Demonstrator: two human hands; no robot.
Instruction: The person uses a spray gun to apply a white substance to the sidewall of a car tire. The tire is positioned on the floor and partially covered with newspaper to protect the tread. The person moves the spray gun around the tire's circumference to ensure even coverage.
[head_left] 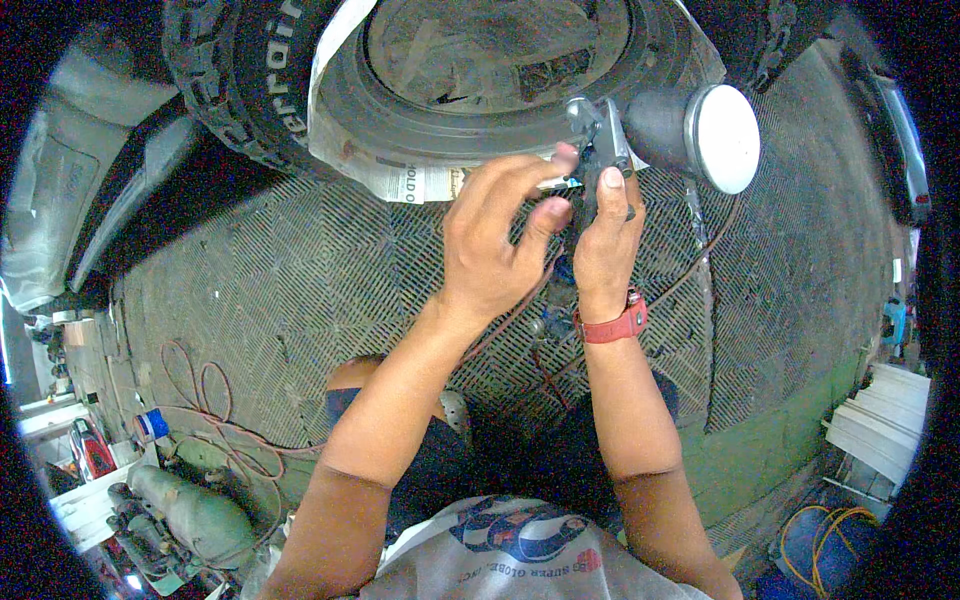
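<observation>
While your right hand [608, 240] gripped the air sander [640, 135] by its body above the mesh floor [300, 280], your left hand [495, 235] pinched a fitting at its lever; the tyre [470, 90] beyond, masked with newspaper [415, 180], lay untouched.

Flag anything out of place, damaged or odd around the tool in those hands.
Nothing looks damaged. Both hands, left hand and right hand, hold the grey spray gun with white cup. Newspaper sheets mask the black tyre.
</observation>
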